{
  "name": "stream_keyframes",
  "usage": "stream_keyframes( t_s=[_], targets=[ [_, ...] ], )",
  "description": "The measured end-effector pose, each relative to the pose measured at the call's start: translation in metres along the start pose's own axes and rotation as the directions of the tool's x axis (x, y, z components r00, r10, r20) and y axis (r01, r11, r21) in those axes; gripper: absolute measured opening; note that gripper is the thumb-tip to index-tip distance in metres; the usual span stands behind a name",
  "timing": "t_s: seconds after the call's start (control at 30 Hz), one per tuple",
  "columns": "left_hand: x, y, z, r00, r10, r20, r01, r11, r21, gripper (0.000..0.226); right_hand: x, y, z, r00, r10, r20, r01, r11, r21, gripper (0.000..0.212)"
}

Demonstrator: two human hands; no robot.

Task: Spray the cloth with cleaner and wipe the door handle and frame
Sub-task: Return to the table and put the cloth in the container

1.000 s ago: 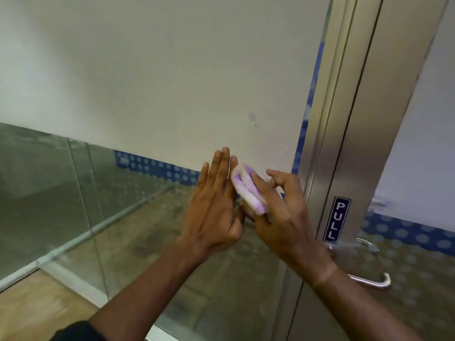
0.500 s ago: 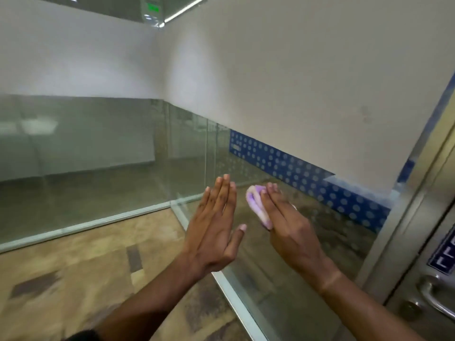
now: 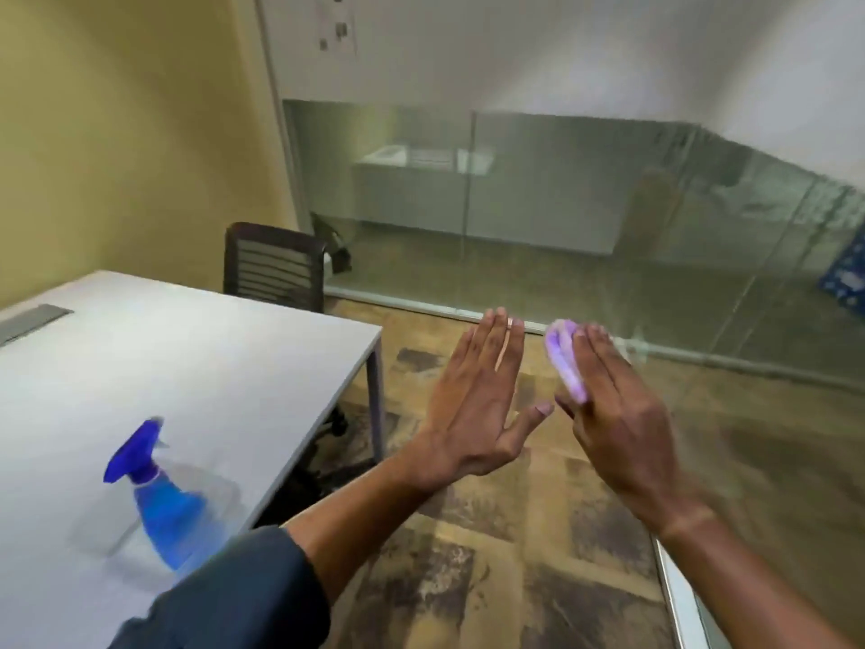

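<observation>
My right hand (image 3: 622,414) holds a folded purple and white cloth (image 3: 564,363) in the air, pinched between thumb and fingers. My left hand (image 3: 472,405) hovers just left of it with straight fingers, palm facing the cloth and holding nothing. A blue spray bottle (image 3: 164,503) with a purple-blue trigger head stands on the grey table (image 3: 210,358) at the lower left, well apart from both hands. The door, its handle and its frame are out of view.
A dark mesh-backed chair (image 3: 274,267) stands behind the table's far corner. A glass partition (image 3: 561,217) with a metal floor rail runs across the back and down the right side. Patterned brown floor lies below my hands.
The view has swung left, away from the door and glass, so the table and spray bottle now show. Both hands keep their pose, with the cloth still in my right hand.
</observation>
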State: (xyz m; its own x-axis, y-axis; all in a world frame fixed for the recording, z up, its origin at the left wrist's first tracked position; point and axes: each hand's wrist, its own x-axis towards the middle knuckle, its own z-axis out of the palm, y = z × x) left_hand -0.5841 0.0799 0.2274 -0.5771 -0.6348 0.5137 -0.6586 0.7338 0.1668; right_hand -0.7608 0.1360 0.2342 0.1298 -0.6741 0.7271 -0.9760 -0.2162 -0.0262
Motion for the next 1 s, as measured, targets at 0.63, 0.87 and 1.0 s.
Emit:
stream_keyframes(
  t_s=[0.63,0.87,1.0],
  targets=[
    [-0.173,-0.235,-0.139,0.988,-0.156,0.002,0.156,0.987,0.044,0.084,0.066,-0.314,0.107,0.991,-0.109,0.08,0.088,0.969,0.23,0.066],
    [-0.203,-0.275,-0.174,0.983,-0.184,-0.018,0.185,0.977,0.102,0.088,0.079,-0.375,0.105,0.989,-0.098,0.111,0.074,0.976,0.206,0.067],
    [-0.22,-0.282,-0.187,0.978,-0.206,-0.039,0.209,0.971,0.116,0.088,0.08,-0.394,0.099,0.988,-0.114,0.106,0.089,0.973,0.215,0.069]
  ],
)
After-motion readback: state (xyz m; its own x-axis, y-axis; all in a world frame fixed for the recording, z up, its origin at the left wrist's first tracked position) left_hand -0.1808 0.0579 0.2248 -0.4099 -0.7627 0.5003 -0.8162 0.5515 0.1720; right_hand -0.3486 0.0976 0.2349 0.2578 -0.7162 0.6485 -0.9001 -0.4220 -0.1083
